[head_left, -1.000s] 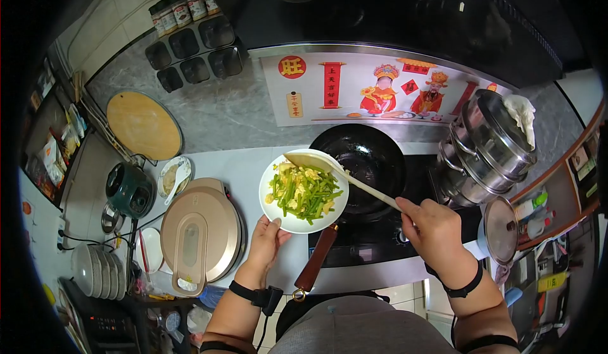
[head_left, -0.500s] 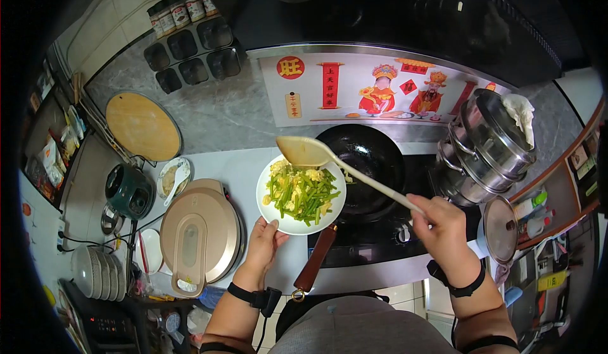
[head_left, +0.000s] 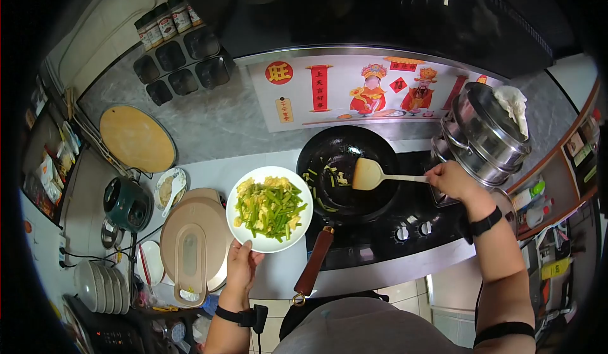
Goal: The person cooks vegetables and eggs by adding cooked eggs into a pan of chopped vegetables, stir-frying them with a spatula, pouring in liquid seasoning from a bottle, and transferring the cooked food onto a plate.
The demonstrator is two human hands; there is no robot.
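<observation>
My left hand [head_left: 243, 260] grips the lower rim of a white plate [head_left: 238, 233], thumb on top. Chopped green stalks with scrambled egg [head_left: 271, 208] are heaped on it. The plate is held over the counter, left of a black wok [head_left: 310, 154]. My right hand [head_left: 451, 180] is closed round the handle end of a pale spatula [head_left: 367, 175]. Its blade is inside the wok, beside a few leftover bits of stalk and egg [head_left: 331, 175]. The wok's brown handle [head_left: 315, 262] points toward my body.
A stacked steel steamer [head_left: 487, 135] with a cloth on its lid stands right of the wok. A beige round electric appliance [head_left: 190, 246] sits on the left of the counter. Behind it are a small bowl with a spoon [head_left: 171, 186] and a green cooker [head_left: 126, 203].
The spatula has moved from above the plate down into the wok, with my right hand going up and right. My left hand has carried the plate left, away from the wok.
</observation>
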